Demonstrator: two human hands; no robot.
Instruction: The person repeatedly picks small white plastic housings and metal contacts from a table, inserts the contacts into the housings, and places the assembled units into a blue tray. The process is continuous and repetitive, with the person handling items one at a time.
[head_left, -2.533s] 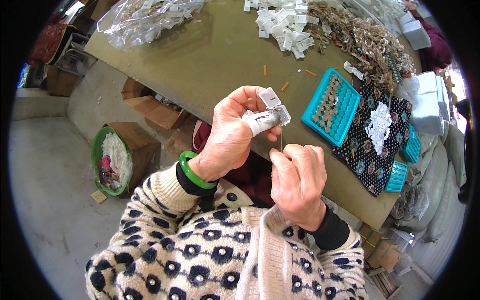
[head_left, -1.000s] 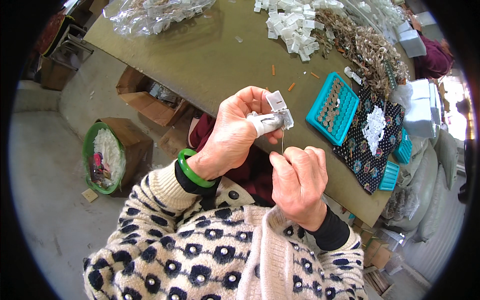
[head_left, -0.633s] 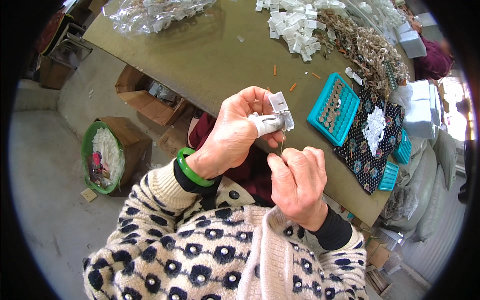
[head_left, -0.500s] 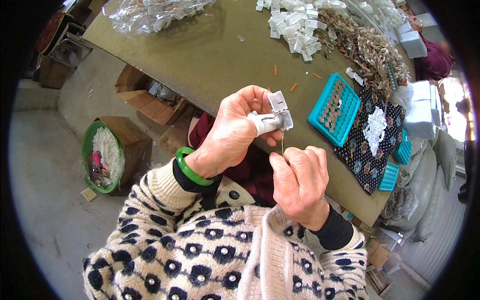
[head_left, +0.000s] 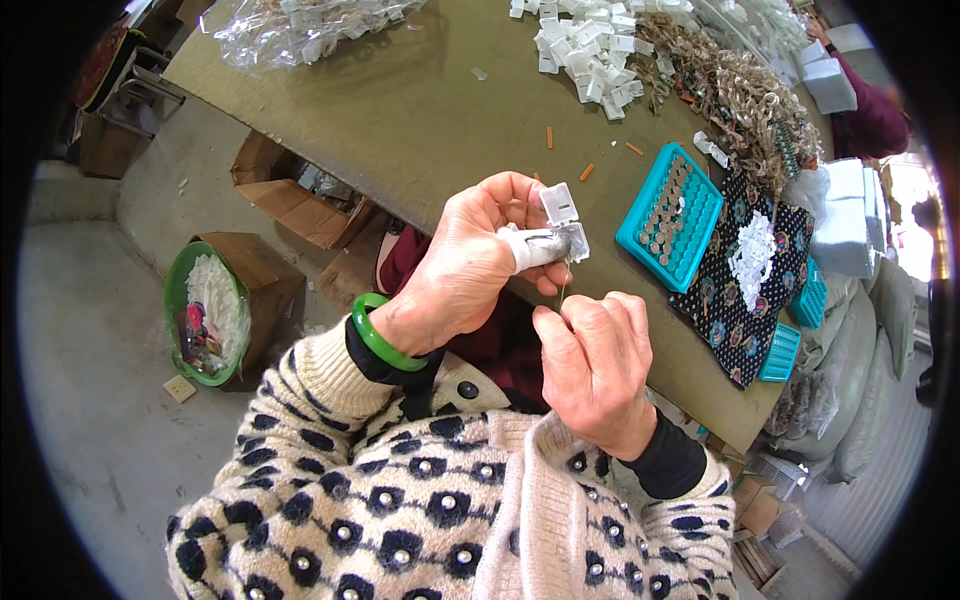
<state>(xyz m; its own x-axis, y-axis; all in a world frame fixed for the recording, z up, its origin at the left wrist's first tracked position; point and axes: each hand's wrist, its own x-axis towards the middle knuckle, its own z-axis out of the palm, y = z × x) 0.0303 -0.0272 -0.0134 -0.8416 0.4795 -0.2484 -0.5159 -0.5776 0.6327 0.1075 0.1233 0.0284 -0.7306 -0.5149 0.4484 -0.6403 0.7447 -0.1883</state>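
Observation:
My left hand point(head_left: 452, 262) is closed around a small white plastic case point(head_left: 559, 205), whose hinged lid stands open. A white wrap with a greyish tip point(head_left: 530, 248) covers its thumb, which presses on the case. Below the case, a thin thread or wire point(head_left: 566, 285) runs down to my right hand point(head_left: 598, 372). The right thumb and forefinger pinch its lower end, with the other fingers curled in. What sits inside the case is mostly hidden by the thumb. A green bangle point(head_left: 382, 335) circles my left wrist.
A turquoise tray point(head_left: 668, 215) with round metal pieces lies on the table point(head_left: 450, 120) at right, beside white bits point(head_left: 752, 260) on dark patterned cloth point(head_left: 735, 345). White cases point(head_left: 590, 60) and tangled cords point(head_left: 735, 85) are heaped behind. Another person's sleeve point(head_left: 868, 118) shows far right.
My right hand has shifted slightly left, still pinching the thread or wire. The left hand and the case have barely moved.

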